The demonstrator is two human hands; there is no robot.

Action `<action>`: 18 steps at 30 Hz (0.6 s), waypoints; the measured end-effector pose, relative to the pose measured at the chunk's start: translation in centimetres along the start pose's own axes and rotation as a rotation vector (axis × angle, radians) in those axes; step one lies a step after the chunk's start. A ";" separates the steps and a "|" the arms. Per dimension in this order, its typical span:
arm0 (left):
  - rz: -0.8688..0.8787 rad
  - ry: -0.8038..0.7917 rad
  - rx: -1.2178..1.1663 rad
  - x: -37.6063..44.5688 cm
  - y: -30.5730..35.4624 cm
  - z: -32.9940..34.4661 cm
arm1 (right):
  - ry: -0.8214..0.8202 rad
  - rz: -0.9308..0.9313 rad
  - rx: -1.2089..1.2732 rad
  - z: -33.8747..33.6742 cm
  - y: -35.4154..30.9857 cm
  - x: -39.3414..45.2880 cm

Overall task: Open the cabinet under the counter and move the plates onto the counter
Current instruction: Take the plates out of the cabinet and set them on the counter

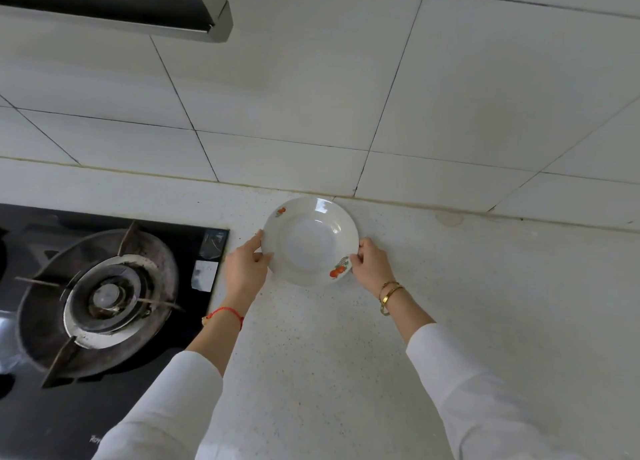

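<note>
Reaching forward from white sleeves (485,383), both arms stretch over a pale speckled stone counter (311,373). A red cord bracelet (228,312) circles the left wrist; gold bangles (389,291) circle the right. The left hand (246,269) grips the plate's left rim, thumb on top, and the right hand (372,262) pinches the right rim beside a fruit motif, so the two hands are apart, each clamped on the plate (310,241). It is round, glossy white and deep-welled, with orange fruit prints at the near right and far left of its rim. It sits low over the counter's back part, its far edge close to the wall joint; whether it touches the surface cannot be told. Bare counter lies open to the right. To the left, just beside the left hand, is a black glass hob (207,252) with a scorched round burner (104,297). Beyond rises a wall of large pale tiles (311,96), with a metal hood (207,16) at upper left.
</note>
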State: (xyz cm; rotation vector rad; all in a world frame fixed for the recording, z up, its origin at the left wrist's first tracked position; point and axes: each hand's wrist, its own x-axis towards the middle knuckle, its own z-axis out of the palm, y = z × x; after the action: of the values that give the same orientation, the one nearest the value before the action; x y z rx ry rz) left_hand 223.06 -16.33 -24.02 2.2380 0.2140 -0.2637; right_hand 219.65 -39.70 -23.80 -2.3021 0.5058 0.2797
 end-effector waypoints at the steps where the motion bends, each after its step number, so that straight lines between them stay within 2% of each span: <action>1: -0.010 -0.003 0.011 -0.1 0.1 0.0 | -0.002 -0.001 -0.005 0.0 0.0 -0.1; 4: 0.010 -0.011 0.033 -0.7 0.4 -0.3 | 0.012 -0.002 -0.018 -0.3 0.0 -0.9; 8: 0.147 0.021 0.117 -2.1 0.7 -1.2 | 0.057 -0.049 -0.108 -1.5 0.2 -2.4; 18: 0.420 0.110 0.229 -9.9 2.1 -4.4 | 0.219 -0.268 -0.139 -5.6 1.1 -10.8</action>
State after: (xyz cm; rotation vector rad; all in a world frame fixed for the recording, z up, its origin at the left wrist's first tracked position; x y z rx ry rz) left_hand 214.57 -14.83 -17.14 2.4602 -0.2404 0.0664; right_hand 209.73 -41.46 -16.88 -2.5168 0.2856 -0.0716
